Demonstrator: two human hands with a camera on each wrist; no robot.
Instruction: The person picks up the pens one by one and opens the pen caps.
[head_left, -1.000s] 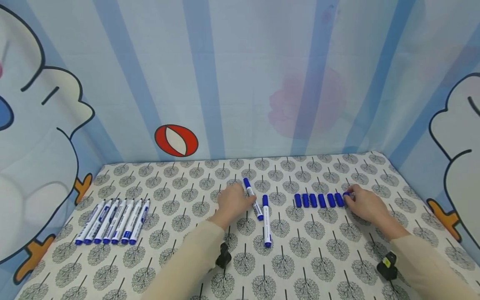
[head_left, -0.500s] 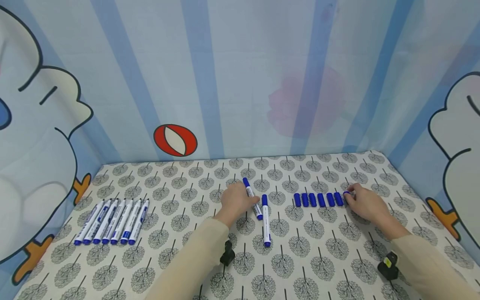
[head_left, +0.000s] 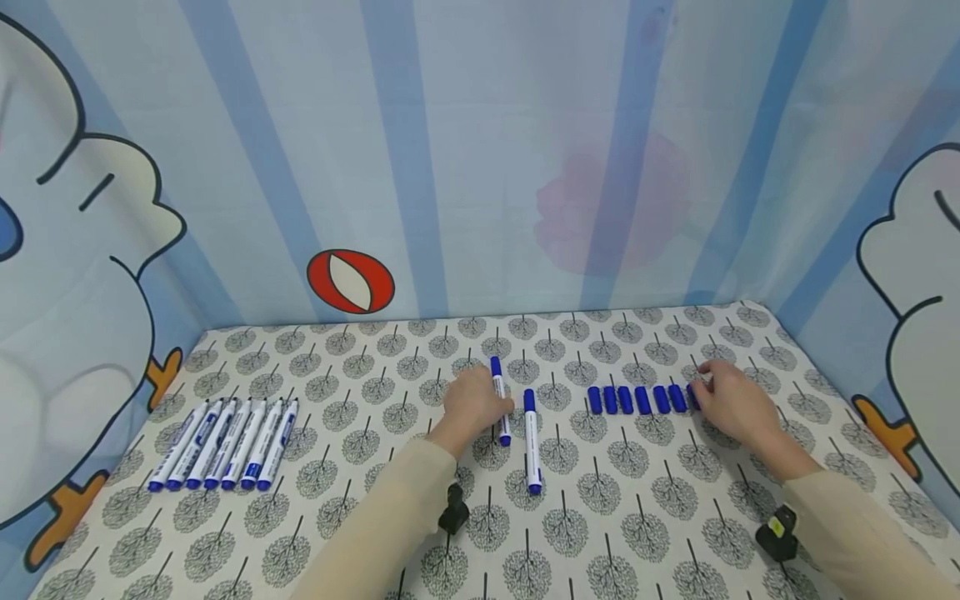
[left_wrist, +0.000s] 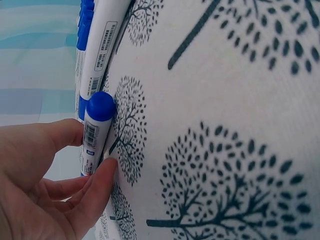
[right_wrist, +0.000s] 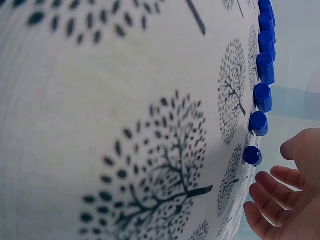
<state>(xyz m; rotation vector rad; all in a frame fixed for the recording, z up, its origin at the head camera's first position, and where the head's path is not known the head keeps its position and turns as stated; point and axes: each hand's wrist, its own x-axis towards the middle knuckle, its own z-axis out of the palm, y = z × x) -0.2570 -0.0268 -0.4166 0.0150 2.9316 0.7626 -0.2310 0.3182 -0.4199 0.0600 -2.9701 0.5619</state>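
My left hand [head_left: 474, 407] pinches a blue-capped whiteboard marker [head_left: 498, 385] lying on the cloth. In the left wrist view, the thumb and fingers sit on either side of that marker's white barrel [left_wrist: 94, 137]. A second capped marker [head_left: 532, 450] lies just to its right, apart from the hand. At the right end of a row of blue marker caps [head_left: 642, 400], my right hand [head_left: 738, 408] hovers beside the last cap [right_wrist: 253, 156]. Its thumb and fingers are parted, with a gap between them and that cap in the right wrist view.
Several uncapped markers [head_left: 225, 443] lie side by side on the left, tips pointing away. A white cloth [head_left: 360, 517] with tree prints covers the table. Behind it hangs a blue striped curtain [head_left: 480, 167] with cartoon figures.
The marker in my left hand has turned from slanted to nearly straight and shifted slightly left at its near end. My right fingers have let go of the last cap, which now lies in the row.
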